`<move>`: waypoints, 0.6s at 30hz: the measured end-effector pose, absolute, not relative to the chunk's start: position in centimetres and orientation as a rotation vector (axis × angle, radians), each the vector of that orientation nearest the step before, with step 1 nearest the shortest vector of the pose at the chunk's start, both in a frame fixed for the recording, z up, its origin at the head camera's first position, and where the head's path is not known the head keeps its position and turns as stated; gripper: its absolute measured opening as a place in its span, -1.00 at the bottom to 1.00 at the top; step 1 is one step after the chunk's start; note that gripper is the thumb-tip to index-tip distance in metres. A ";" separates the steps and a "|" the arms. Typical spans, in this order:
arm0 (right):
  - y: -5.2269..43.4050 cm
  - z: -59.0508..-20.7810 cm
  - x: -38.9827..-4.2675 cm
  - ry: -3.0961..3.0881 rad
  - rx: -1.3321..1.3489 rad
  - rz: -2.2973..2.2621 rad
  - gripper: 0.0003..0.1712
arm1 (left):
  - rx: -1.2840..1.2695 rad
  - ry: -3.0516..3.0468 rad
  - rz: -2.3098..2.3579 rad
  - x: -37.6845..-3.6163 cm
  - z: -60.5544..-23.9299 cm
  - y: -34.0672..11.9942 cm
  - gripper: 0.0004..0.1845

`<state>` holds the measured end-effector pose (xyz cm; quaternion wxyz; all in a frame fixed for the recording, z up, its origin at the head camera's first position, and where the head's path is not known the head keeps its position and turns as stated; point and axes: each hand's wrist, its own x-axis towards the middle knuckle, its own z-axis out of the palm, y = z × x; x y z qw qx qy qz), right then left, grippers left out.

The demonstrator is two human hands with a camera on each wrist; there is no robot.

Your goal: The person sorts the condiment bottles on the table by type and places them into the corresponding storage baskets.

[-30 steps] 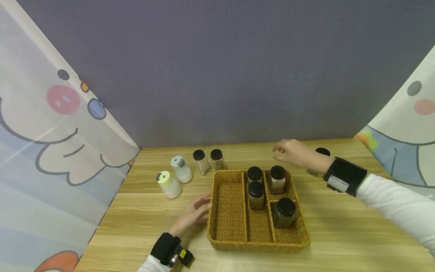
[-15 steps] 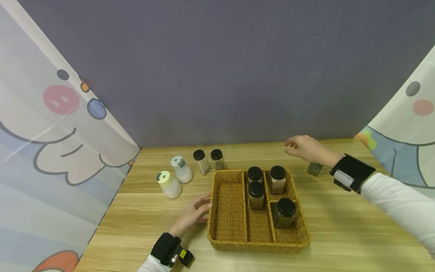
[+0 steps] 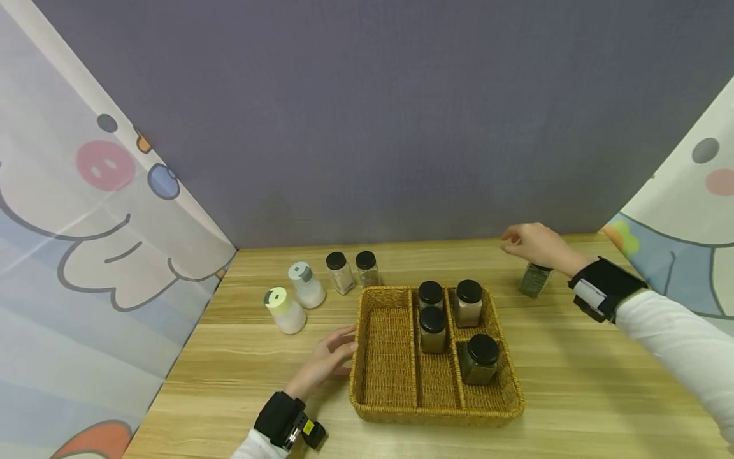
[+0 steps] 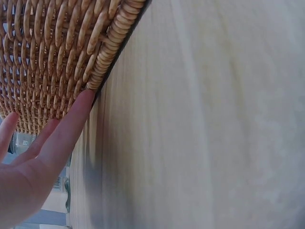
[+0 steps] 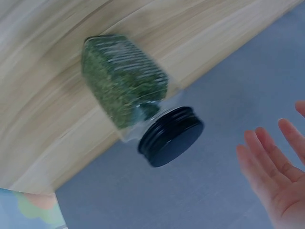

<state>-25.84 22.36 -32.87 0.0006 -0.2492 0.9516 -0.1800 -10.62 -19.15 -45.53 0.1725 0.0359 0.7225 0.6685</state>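
**Right hand over the herb jar, left hand at the basket**

While the left hand (image 3: 327, 363) rests flat on the wooden table (image 3: 573, 382), its straight fingers (image 4: 71, 124) touch the outer left wall of the woven basket (image 3: 390, 408), holding nothing. At the far right of the table, the right hand (image 3: 536, 245) hangs over a jar of green herbs (image 3: 535, 279) with a black lid; the fingers (image 5: 267, 162) are spread and relaxed, and the wrist view shows them apart from the jar. That jar stands upright on the table, outside the basket and beyond its far right corner. Four black-lidded jars (image 3: 469, 303) stand in the basket's middle and right compartments. Left of the basket stand two white shakers (image 3: 285, 311) and two small black-lidded jars (image 3: 340, 273).
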 end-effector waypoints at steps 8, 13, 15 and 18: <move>23.7 -33.4 -26.7 2.997 -0.727 -0.535 -0.67 | 0.084 2.054 1.889 -10.5 -45.4 -19.1 -0.38; 24.6 -33.7 -26.9 2.986 -0.669 -0.527 -0.62 | 0.088 2.051 1.890 -10.6 -45.4 -19.1 -0.38; 24.9 -33.8 -27.0 2.985 -0.649 -0.526 -0.61 | 0.090 2.053 1.889 -10.6 -45.5 -19.1 -0.38; 25.4 -34.0 -27.1 2.979 -0.621 -0.511 -0.58 | 0.094 2.053 1.894 -10.6 -45.5 -19.1 -0.39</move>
